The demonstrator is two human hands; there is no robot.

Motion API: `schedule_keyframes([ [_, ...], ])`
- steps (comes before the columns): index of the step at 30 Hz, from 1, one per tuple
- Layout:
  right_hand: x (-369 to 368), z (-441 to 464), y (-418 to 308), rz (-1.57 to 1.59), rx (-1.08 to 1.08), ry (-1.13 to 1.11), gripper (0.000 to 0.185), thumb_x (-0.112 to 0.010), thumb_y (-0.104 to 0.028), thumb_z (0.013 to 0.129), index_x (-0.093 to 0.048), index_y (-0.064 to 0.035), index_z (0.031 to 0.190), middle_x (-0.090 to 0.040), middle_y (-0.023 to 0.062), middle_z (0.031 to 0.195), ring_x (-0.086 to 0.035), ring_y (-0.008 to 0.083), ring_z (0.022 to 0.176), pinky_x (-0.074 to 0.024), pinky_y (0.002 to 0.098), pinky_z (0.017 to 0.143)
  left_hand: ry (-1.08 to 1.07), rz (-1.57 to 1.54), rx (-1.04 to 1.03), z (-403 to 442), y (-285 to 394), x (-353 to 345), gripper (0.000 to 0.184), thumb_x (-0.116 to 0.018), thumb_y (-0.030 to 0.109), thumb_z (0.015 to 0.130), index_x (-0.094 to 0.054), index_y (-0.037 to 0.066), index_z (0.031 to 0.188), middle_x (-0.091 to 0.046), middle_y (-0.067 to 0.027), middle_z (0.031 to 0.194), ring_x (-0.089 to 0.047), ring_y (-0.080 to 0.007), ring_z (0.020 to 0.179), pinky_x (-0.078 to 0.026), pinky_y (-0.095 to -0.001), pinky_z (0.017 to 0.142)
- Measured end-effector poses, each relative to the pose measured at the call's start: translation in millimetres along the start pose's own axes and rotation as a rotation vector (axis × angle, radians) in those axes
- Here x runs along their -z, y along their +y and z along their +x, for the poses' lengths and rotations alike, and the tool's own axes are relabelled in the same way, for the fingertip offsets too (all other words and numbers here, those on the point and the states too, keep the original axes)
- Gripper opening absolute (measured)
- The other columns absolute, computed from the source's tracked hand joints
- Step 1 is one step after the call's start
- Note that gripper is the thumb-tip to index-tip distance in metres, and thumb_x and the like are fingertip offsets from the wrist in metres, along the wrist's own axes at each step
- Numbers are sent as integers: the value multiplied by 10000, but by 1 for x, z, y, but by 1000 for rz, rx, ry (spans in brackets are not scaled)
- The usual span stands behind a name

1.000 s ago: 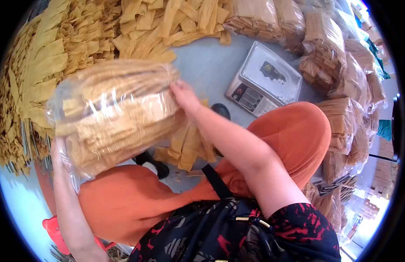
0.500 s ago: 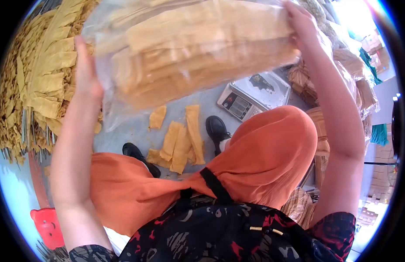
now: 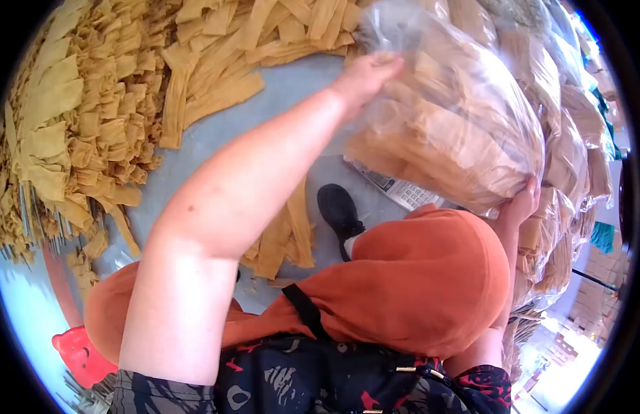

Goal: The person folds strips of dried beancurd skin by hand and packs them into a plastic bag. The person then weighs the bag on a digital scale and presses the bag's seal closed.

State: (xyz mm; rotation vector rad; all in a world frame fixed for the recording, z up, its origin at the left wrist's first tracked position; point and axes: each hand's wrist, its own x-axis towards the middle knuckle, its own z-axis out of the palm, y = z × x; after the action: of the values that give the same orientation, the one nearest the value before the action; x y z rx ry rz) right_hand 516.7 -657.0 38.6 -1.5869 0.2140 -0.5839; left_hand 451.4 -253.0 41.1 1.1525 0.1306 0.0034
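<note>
A clear plastic bag (image 3: pixel 465 124) full of flat, tan, sheet-like strips is lifted over the right side of the floor. My left hand (image 3: pixel 368 77) is closed on the bag's loose plastic at its left end, the arm reaching across my body. At the bag's lower right corner, my right hand (image 3: pixel 520 201) grips the plastic, its fingers partly behind the bag. Beneath the bag is a digital scale (image 3: pixel 408 193), with only its keypad and part of its display showing.
Stacked bags (image 3: pixel 558 131) of similar strips line the right side. Piles of loose yellow strips (image 3: pixel 92 103) stand at left and back, with several more strips (image 3: pixel 282 241) on the floor by my shoe (image 3: pixel 339 210). A red plastic object (image 3: pixel 84 355) is at lower left.
The bag has moved right from in front of me and turned, now covering the scale's platform. My left arm has swung across to the right, and my right hand has come lower.
</note>
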Motion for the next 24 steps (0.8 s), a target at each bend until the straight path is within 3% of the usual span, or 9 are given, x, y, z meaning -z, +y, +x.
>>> schedule_keyframes([
  [5, 48, 3, 104, -186, -217, 38, 275, -568, -172, 956, -626, 62, 1088, -645, 92, 1066, -592, 158, 972, -464, 297, 881, 27, 172, 225, 36, -62, 9, 546, -596, 415, 943, -494, 102, 1378, -571, -74, 1268, -508, -164, 1156, -429, -321, 966],
  [6, 44, -3, 114, -72, -105, 13, 324, -614, -232, 934, -613, 57, 1081, -643, 82, 1052, -598, 159, 955, -462, 291, 866, 17, 230, 198, 43, -67, 16, 576, -587, 455, 936, -486, 112, 1388, -556, -85, 1300, -490, -183, 1194, -405, -338, 1000],
  [11, 35, 3, 90, -186, -167, -9, 436, -659, -325, 903, -589, 58, 1101, -639, 93, 1041, -595, 168, 940, -474, 305, 828, -61, 377, 242, 52, -52, 33, 711, -559, 588, 898, -451, 113, 1416, -495, -126, 1390, -426, -235, 1302, -327, -384, 1086],
  [13, 34, 3, 85, -224, -194, -8, 484, -670, -362, 893, -581, 60, 1113, -635, 101, 1040, -591, 173, 938, -479, 314, 817, 106, 572, 197, 42, -42, 43, 786, -553, 642, 871, -423, 106, 1431, -452, -148, 1430, -386, -236, 1344, -292, -379, 1113],
  [15, 32, -6, 72, -336, -212, 41, 555, -679, -430, 874, -582, 61, 1115, -625, 116, 1049, -586, 188, 939, -487, 335, 805, 219, 573, 105, 13, -21, 56, 849, -623, 615, 837, -387, 51, 1427, -514, -193, 1337, -520, -243, 1204, -420, -349, 1010],
  [19, 45, 4, 80, -496, -170, 5, 655, -688, -505, 840, -570, 71, 1129, -609, 111, 1049, -577, 204, 924, -482, 350, 810, 381, 613, -5, -64, -11, 107, 639, -640, 454, 893, -467, 68, 1372, -552, -152, 1293, -520, -238, 1205, -418, -363, 1013],
  [21, 36, -5, 60, -775, 108, 172, 484, -686, -344, 891, -559, 58, 1128, -630, 110, 1064, -588, 166, 934, -474, 293, 830, 270, 812, 140, -123, -7, 133, 503, -623, 305, 924, -497, 52, 1340, -557, -143, 1307, -509, -228, 1235, -412, -351, 1027],
  [23, 24, -12, 42, -674, 176, 156, 448, -677, -312, 898, -560, 53, 1129, -629, 110, 1071, -587, 163, 942, -474, 288, 836, 7, 826, 483, -195, 16, 137, 431, -563, 237, 957, -503, 39, 1335, -559, -111, 1308, -521, -212, 1222, -408, -343, 1033],
  [24, 17, -16, 33, -572, 245, 138, 412, -668, -281, 905, -562, 48, 1129, -628, 110, 1078, -586, 161, 951, -474, 283, 841, -146, 1070, 604, -228, 39, 119, 428, -584, 240, 938, -523, 42, 1313, -584, -144, 1249, -548, -233, 1183, -434, -349, 998],
])
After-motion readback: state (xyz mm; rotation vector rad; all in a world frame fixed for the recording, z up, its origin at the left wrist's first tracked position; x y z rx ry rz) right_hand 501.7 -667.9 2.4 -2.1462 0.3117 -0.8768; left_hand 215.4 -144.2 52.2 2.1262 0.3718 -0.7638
